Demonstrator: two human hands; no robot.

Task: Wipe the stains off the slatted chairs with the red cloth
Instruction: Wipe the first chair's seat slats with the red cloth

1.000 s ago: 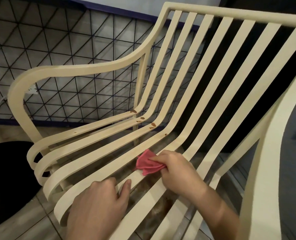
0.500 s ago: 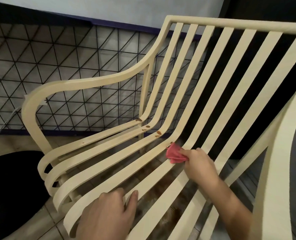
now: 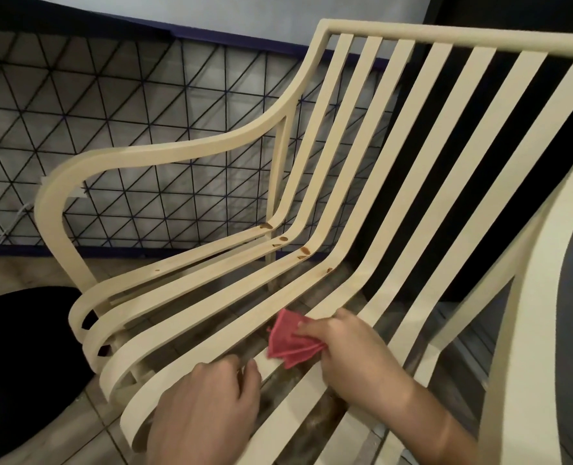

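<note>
Far to the left of the red cloth [image 3: 290, 340], down on the floor, is a big dark round thing [image 3: 16, 364]; I cannot tell what it is. Up and to the left of the cloth is a black wire fence [image 3: 127, 122] with triangle holes. In front of it stands the pale yellow chair [image 3: 409, 182]; its curved armrest [image 3: 164, 156] is high up to the left of the cloth.

The left hand [image 3: 204, 407] is just below and to the left of the cloth, close but not touching it; its fingers curl over the front of one slat [image 3: 177, 374] and hold it; I think it is there to steady the chair.

The cloth is folded and lies on the seat slats, near the front. The right hand [image 3: 355, 354] is right beside it on the right and pinches it with fingers and thumb.

The brown stains [image 3: 305, 251] are above the cloth, farther back, where the seat bends up into the back; they sit in a row that climbs to the left; the nearest one is almost straight up from the cloth. The slats run long from the front up to that bend; so the next wipe should slide up along a slat, away from the person; the right hand is the nearer one, and it has the cloth.
</note>
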